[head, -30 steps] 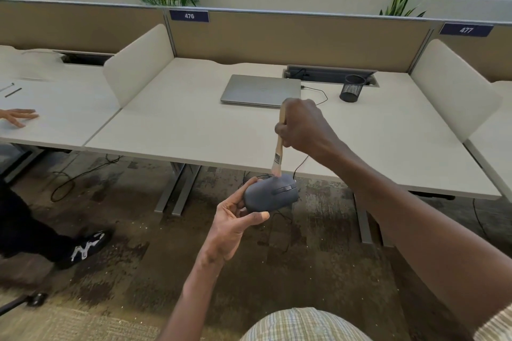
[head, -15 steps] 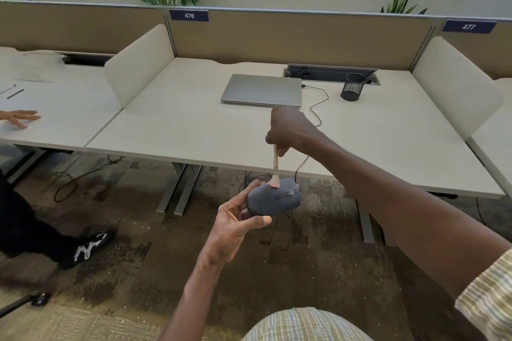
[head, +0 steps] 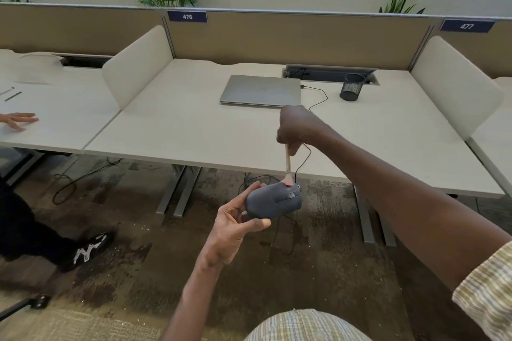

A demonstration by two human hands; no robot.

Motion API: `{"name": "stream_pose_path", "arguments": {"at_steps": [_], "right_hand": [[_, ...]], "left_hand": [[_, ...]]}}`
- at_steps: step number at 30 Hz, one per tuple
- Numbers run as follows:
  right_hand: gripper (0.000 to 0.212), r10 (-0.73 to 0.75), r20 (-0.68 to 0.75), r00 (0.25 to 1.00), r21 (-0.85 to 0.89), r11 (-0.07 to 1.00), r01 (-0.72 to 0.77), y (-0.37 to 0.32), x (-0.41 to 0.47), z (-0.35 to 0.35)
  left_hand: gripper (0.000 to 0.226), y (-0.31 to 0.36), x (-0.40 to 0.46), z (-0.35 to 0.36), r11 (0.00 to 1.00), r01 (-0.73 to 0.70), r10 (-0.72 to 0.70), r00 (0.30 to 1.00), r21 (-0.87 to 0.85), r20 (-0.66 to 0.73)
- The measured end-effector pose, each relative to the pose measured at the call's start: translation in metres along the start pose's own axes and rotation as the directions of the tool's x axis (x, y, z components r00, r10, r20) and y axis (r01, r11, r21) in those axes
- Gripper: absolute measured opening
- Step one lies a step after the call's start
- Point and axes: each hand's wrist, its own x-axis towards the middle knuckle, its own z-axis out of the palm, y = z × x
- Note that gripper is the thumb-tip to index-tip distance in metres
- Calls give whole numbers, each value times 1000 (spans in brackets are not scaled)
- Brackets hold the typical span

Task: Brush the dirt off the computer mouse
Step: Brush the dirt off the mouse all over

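Grey and rounded, the mouse (head: pixel 273 202) sits in your left hand (head: pixel 235 225), held in the air over the carpet (head: pixel 133 279), just in front of the worktop (head: pixel 194 130) edge. That grip is closed around the mouse's rear end, thumb underneath toward you and fingers curled over the far side. Above it, your right hand (head: pixel 297 129) is a closed fist around the handle of a small brush (head: pixel 287 167), which points nearly straight down. The bristle tip touches the top of the mouse near its front, just beyond the scroll wheel. Farther back on the worktop lies a shut laptop (head: pixel 261 90), with a cable (head: pixel 318 97) running from its right side, and a black mesh cup (head: pixel 352 86) stands to the right of that.
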Motion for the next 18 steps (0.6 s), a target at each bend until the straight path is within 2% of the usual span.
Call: {"name": "stream_pose_path", "arguments": {"at_steps": [3, 6, 9, 11, 15, 16, 18], "right_hand": [[7, 51, -70, 996, 48, 998, -48, 13, 3, -3], [14, 62, -150, 987, 258, 966, -21, 15, 8, -3], [15, 51, -117, 992, 446, 895, 7, 13, 4, -1], [15, 66, -107, 992, 441, 897, -12, 19, 0, 4], [4, 109, -224, 969, 430, 903, -2, 47, -5, 12], [10, 107, -242, 964, 506, 862, 31, 54, -7, 14], [15, 99, -246, 964, 709, 697, 109, 66, -14, 19]], "left_hand": [[72, 1, 0, -2, 1000, -6, 6, 1000, -27, -2], [69, 4, 3, -1, 999, -8, 7, 1000, -33, -11], [68, 4, 5, -1, 999, -9, 8, 1000, -31, -12], [67, 4, 5, -2, 999, -10, 9, 1000, -37, -26], [68, 0, 4, -10, 998, -10, 5, 997, -63, -74], [68, 0, 4, -12, 997, -12, 5, 996, -82, -86], [68, 2, 6, -14, 992, -20, 7, 995, -125, -102]]}}
